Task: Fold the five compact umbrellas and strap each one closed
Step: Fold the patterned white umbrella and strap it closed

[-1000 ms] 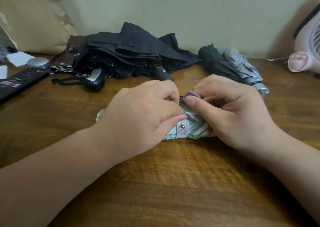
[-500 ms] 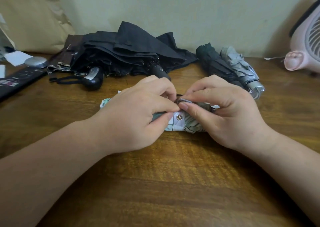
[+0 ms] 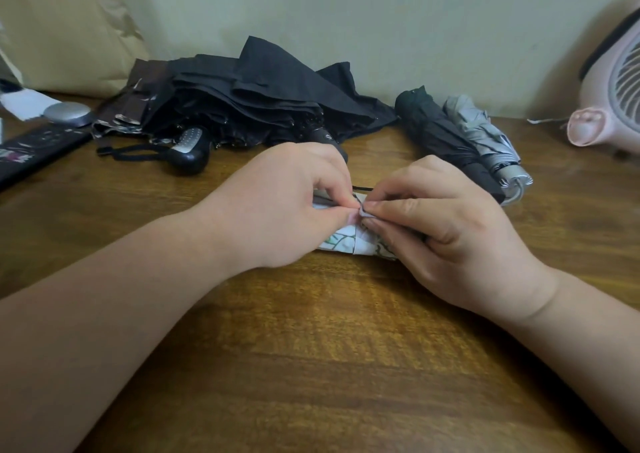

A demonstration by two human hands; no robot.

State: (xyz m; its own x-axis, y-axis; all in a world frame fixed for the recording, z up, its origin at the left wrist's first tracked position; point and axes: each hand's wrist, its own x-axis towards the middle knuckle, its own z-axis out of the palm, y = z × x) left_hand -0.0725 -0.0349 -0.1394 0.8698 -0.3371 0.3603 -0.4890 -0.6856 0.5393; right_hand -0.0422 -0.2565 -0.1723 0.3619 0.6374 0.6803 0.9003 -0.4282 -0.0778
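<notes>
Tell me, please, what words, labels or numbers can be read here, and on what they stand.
None is legible.
Black umbrella handle: pale mark, too small to read.
Long flat black case: pale print, too blurred.
Pale leaf-printed folded umbrella, gripped by left hand and right hand: pattern only.

A pale leaf-print umbrella (image 3: 346,243) lay rolled on its side on the tabletop (image 3: 311,366), its lilac strap (image 3: 362,211) wrapped over it. Behind right, a rolled black umbrella (image 3: 440,130) and grey umbrella (image 3: 485,130) lay touching; behind left, a loose black umbrella (image 3: 263,99) sprawled over a brown umbrella (image 3: 138,82)
</notes>
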